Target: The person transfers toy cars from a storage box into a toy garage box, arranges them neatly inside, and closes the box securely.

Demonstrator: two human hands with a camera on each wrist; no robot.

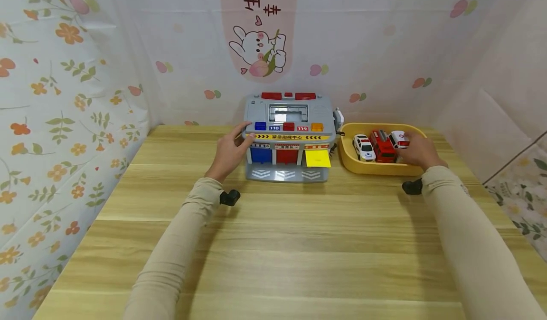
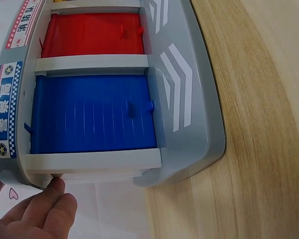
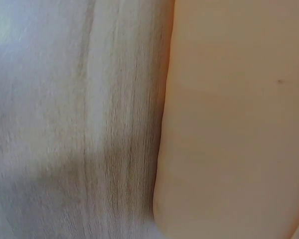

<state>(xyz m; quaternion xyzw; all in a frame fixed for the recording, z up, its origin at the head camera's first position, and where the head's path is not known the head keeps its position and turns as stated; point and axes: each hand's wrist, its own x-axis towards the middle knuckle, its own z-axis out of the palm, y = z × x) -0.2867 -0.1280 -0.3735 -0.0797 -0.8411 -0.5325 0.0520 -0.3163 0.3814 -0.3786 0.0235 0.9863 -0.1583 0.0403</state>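
A grey toy rescue station (image 1: 288, 120) stands against the back wall, with blue (image 2: 94, 114), red (image 2: 94, 35) and yellow (image 1: 317, 158) garage doors. The yellow one is swung up; the other two are down. My left hand (image 1: 228, 151) holds the roof's left end, its fingertips tucked at the underside of the edge in the left wrist view. To the right, my right hand (image 1: 420, 153) reaches into a yellow tub (image 1: 363, 167) and grips a white toy ambulance (image 1: 397, 138). Its fingertips are partly hidden there, and the right wrist view shows only the tub's side and wood.
In the tub beside the ambulance lie a white toy police car (image 1: 364, 148) and a red toy fire truck (image 1: 383, 146). The wooden table (image 1: 273, 244) reaches back to a patterned cloth (image 1: 179, 49). Small dark pieces hang at the station's right side.
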